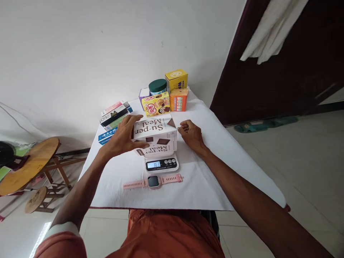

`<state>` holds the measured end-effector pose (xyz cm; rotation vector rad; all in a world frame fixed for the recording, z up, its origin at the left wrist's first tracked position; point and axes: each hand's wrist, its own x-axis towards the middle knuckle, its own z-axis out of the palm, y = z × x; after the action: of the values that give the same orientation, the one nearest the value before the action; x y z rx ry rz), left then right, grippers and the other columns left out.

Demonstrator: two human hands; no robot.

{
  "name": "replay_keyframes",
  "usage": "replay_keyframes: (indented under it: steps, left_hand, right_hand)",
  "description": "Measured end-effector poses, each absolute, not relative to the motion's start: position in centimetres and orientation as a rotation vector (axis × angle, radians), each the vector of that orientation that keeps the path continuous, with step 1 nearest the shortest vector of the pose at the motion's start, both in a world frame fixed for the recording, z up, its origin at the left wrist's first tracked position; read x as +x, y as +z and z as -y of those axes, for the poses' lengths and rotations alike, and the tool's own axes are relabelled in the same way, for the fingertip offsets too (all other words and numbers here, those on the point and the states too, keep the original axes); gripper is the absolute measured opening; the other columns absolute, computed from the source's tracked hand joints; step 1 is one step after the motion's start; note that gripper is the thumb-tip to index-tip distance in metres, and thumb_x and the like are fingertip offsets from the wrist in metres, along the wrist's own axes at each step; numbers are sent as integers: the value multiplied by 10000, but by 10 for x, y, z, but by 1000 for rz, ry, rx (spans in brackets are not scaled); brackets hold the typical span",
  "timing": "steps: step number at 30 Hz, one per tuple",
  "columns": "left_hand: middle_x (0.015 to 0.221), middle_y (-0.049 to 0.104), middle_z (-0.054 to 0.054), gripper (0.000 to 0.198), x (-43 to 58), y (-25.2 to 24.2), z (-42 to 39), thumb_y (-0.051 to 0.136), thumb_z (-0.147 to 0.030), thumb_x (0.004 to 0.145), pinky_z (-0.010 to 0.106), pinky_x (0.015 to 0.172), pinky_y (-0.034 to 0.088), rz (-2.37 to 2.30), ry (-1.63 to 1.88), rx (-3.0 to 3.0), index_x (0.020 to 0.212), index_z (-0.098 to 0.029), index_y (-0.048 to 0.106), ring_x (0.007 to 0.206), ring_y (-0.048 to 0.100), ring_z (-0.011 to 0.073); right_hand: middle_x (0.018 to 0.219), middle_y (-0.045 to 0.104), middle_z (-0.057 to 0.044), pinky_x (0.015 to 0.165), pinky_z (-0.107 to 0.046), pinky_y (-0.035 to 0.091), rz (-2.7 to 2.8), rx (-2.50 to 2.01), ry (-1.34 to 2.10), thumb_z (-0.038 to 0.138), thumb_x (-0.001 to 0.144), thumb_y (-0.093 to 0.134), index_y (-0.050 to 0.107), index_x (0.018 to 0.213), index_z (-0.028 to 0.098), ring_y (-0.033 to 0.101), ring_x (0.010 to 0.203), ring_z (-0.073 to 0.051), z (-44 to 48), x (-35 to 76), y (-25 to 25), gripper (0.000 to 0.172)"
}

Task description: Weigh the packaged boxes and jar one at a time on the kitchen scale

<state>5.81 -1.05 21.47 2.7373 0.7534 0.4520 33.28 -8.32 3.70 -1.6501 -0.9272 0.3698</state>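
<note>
A white carton printed "Su-per Meal" with brown squares (161, 144) rests on a small kitchen scale (162, 164), whose lit display appears to read 363. My left hand (123, 134) grips the carton's left end, thumb along the front face and fingers over the far top edge. Close beside the carton's right end is my right hand (191, 135), its fingers curled in with nothing visible in them; whether its knuckles touch the carton I cannot tell. In front of the scale lies a smartwatch with a pink strap (153, 181), stretched out flat.
On the white-covered table (215, 179), a yellow snack box (156, 104), an orange box (178, 100), a green-lidded tub (158, 86) and a taller yellow box (176, 79) stand at the back. Several flat boxes (115, 114) and a blue box (106, 136) lie at left.
</note>
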Motion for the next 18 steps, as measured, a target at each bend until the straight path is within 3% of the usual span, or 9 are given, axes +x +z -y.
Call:
replay_keyframes:
  steps: [4, 8, 13, 18]
  left_hand:
    - [1395, 632, 108, 864, 58, 216, 8, 978, -438, 690, 561, 1125, 521, -791, 426, 2749, 1449, -303, 588, 1301, 614, 371]
    - [1268, 674, 76, 683, 68, 224, 3, 921, -386, 757, 484, 990, 592, -722, 420, 2710, 1368, -279, 638, 1130, 681, 311]
    - [1276, 661, 85, 626, 115, 229, -23, 874, -367, 791, 475, 1024, 560, -670, 545, 2692, 1347, -232, 620, 1142, 655, 296]
    - [1270, 615, 114, 637, 195, 198, -65, 883, -354, 753, 484, 1047, 528, -651, 637, 2682, 1300, -182, 606, 1173, 616, 313]
  right_hand:
    - [868, 724, -39, 824, -392, 560, 928, -1645, 376, 293, 778, 627, 616, 936, 231, 653, 765, -207, 82, 332, 38, 170]
    - [855, 732, -37, 839, -402, 562, 876, -1641, 377, 291, 785, 615, 631, 949, 234, 664, 795, -223, 83, 332, 41, 174]
    - [950, 746, -68, 828, -389, 565, 771, -1538, 323, 409, 878, 566, 623, 978, 237, 685, 872, -238, 88, 343, 45, 207]
    - [1020, 743, -101, 893, -430, 567, 668, -1530, 111, 478, 937, 501, 582, 1019, 250, 689, 937, -259, 89, 358, 42, 255]
